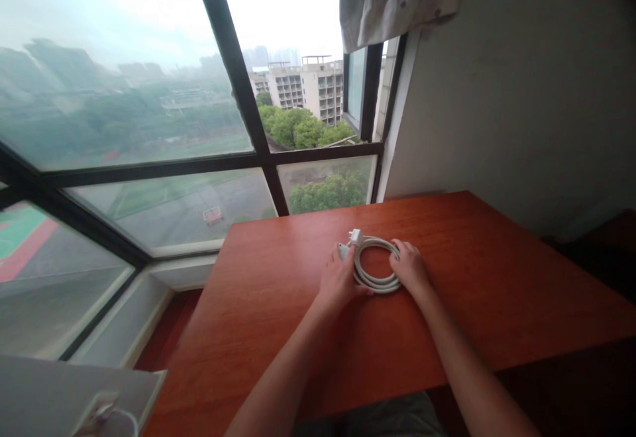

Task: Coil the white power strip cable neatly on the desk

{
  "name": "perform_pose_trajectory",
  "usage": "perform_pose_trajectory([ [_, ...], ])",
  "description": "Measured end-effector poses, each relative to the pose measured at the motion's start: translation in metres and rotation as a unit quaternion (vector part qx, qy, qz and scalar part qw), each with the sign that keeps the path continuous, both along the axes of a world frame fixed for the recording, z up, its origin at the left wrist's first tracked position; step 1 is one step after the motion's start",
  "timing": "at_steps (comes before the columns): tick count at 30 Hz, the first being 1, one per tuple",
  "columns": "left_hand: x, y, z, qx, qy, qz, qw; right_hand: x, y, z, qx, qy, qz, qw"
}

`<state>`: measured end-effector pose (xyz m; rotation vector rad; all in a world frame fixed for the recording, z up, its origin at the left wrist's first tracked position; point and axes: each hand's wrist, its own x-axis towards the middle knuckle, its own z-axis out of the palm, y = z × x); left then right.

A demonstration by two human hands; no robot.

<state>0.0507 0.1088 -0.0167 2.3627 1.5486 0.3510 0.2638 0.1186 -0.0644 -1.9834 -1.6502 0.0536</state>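
On the desk (447, 331), both hands (339, 283) (409, 267) clasped a coiled white cable (373, 261) that could spring loose if released.

Wooden table (278, 331) beside large window (149, 126)

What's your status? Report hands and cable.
Left hand and right hand flank coiled white cable, both touching. Cable flat on table. Nothing obstructing.
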Motion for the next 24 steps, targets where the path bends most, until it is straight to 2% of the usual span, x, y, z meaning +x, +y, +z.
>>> perform_pose_trajectory([
  [6,0.060,0.035,-0.004,0.006,-0.016,0.005,1.000,0.034,0.000,-0.016,0.150,0.078,-0.086,0.982],
  [11,0.091,0.053,0.000,0.009,-0.010,-0.002,1.000,0.036,-0.002,-0.019,0.175,0.076,-0.104,0.976],
  [19,0.096,0.060,-0.001,0.029,0.000,-0.018,0.999,0.033,-0.004,-0.019,0.172,0.063,-0.102,0.978],
  [24,0.077,0.046,-0.004,0.054,-0.022,-0.004,0.998,0.032,-0.007,-0.011,0.180,0.060,-0.106,0.976],
])
